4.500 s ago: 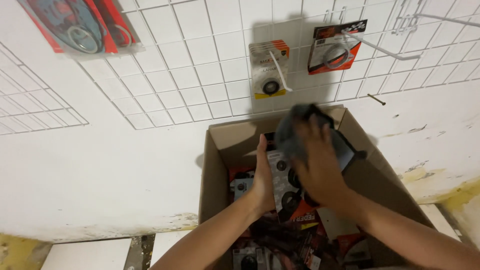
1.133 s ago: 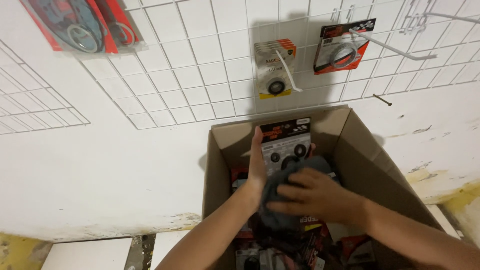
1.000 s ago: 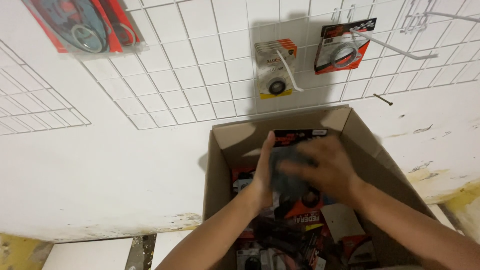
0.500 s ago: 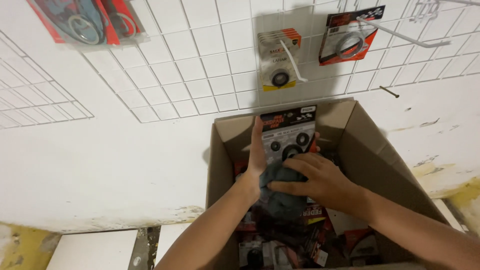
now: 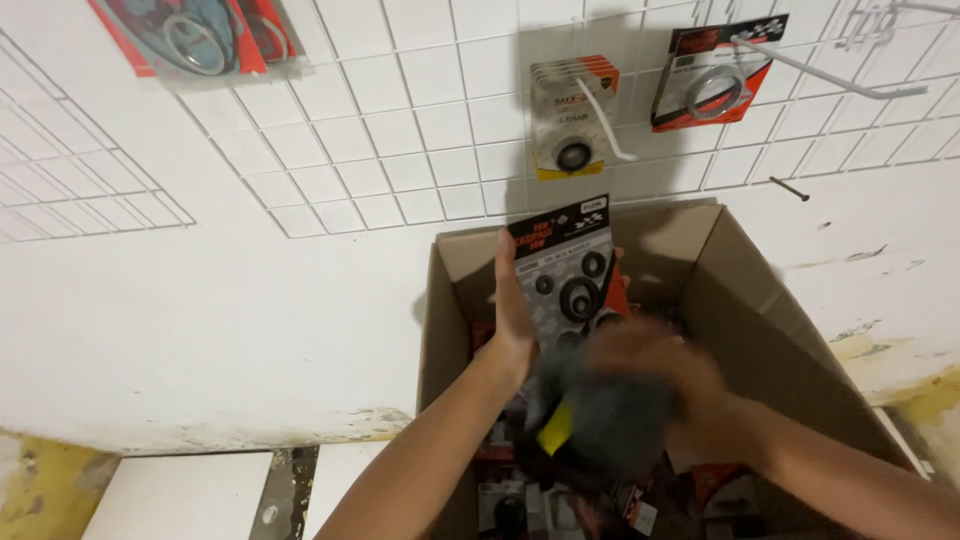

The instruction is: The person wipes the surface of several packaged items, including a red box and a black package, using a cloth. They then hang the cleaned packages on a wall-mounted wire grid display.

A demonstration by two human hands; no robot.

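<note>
Left grip holds card pack upright, above right grip.

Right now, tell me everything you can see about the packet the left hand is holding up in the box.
The packet is a flat grey card with a black top band and dark rubber rings sealed on its face. It stands upright over the open cardboard box. The left hand grips its left edge; the blurred right hand presses a dark cloth against its lower part.

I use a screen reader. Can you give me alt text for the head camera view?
Over an open cardboard box of packaged parts, the left hand holds up a carded pack of black rings while the blurred right hand presses a dark cloth against it.
</note>
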